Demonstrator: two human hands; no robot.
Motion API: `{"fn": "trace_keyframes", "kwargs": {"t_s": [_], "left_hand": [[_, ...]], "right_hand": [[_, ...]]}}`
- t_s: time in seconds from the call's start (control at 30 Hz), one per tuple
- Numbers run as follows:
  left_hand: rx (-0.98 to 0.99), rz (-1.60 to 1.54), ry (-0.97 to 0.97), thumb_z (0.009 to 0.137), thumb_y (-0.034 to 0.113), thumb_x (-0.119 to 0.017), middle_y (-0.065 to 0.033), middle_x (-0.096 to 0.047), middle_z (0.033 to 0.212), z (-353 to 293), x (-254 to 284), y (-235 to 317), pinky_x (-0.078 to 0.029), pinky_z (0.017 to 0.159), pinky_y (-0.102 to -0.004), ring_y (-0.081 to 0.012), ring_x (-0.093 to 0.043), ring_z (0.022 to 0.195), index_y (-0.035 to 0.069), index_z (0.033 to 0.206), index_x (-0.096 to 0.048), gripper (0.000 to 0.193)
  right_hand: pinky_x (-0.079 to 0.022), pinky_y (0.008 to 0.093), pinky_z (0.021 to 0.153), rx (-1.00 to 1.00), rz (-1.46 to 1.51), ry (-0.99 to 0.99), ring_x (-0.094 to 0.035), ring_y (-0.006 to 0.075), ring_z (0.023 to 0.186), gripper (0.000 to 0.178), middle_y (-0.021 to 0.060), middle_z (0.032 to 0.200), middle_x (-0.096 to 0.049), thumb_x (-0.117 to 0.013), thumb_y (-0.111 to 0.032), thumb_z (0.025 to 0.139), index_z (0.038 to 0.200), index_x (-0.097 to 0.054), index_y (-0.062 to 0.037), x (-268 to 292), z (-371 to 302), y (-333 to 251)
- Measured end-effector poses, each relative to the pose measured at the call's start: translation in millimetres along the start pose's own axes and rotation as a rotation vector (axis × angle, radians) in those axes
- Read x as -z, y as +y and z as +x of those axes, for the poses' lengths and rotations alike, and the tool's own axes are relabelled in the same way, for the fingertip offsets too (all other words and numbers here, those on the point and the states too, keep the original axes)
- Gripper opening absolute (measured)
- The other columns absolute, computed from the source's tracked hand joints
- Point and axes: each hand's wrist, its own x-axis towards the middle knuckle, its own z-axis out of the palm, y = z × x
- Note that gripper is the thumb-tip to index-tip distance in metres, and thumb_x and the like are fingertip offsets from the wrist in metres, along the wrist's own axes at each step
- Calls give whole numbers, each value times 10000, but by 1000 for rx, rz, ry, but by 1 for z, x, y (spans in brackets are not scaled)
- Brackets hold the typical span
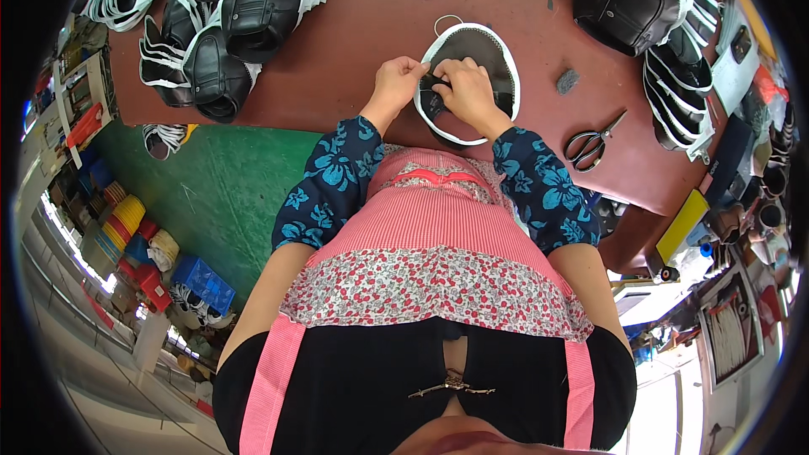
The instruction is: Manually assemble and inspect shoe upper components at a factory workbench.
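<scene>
left hand (398, 84), fingertips together, at white-rimmed shoe upper (478, 40); right hand (468, 93) curled over it; anything pinched unclear

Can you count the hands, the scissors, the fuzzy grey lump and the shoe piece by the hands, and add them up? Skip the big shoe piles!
Hands: 2 (left hand and right hand)
Shoe piece with white edge: 1
Scissors: 1 pair
Fuzzy grey lump: 1
Total: 5

Shoe upper (499, 66) on table (362, 42), scissors (592, 147) right; left upper pile (261, 8), right upper pile (632, 7) flanking both.
</scene>
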Motion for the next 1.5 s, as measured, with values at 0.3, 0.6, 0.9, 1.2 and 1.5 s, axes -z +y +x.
{"fn": "trace_keyframes", "kwargs": {"t_s": [0.3, 0.6, 0.9, 1.2, 1.5], "left_hand": [[-367, 536, 101, 1029, 309, -806, -52, -740, 794, -11, 3, 6, -544, 687, -322, -110, -670, 736, 17, 1022, -763, 295], [-223, 406, -3, 843, 301, -922, -120, -754, 789, -41, 9, 24, -577, 700, -393, -232, -725, 706, 28, 957, -788, 325], [-389, 677, 160, 884, 239, -891, -151, -709, 748, -56, -5, 21, -558, 683, -424, -304, -707, 686, 32, 937, -788, 237], [-213, 402, 13, 1046, 210, -780, -130, -766, 891, -48, 5, -7, -597, 745, -377, -241, -757, 796, -25, 1088, -744, 242], [-208, 641, 104, 1095, 202, -735, -66, -755, 956, -50, 7, -13, -609, 700, -295, -125, -724, 833, -32, 1134, -721, 237]], "right_hand": [[-404, 431, 1032, 206, 225, -203, -625, 246, 1066, 153, 3, 988, -711, -834, -96, 871, 995, -747, -110, 21, -14, 15], [-383, 444, 1077, 161, 286, -227, -618, 235, 1079, 143, 1, 1028, -731, -841, -113, 891, 1000, -747, -113, 20, -14, 23], [-405, 443, 1065, 172, 265, -208, -638, 243, 1075, 133, -16, 1002, -749, -835, -132, 866, 985, -777, -141, 19, -15, 25], [-415, 446, 1055, 209, 294, -189, -645, 239, 1080, 138, -23, 995, -759, -834, -121, 866, 992, -781, -144, 15, -15, 36], [-404, 448, 1055, 207, 217, -184, -639, 234, 1083, 121, -20, 981, -751, -844, -154, 896, 998, -781, -133, 10, -18, 40]]}}
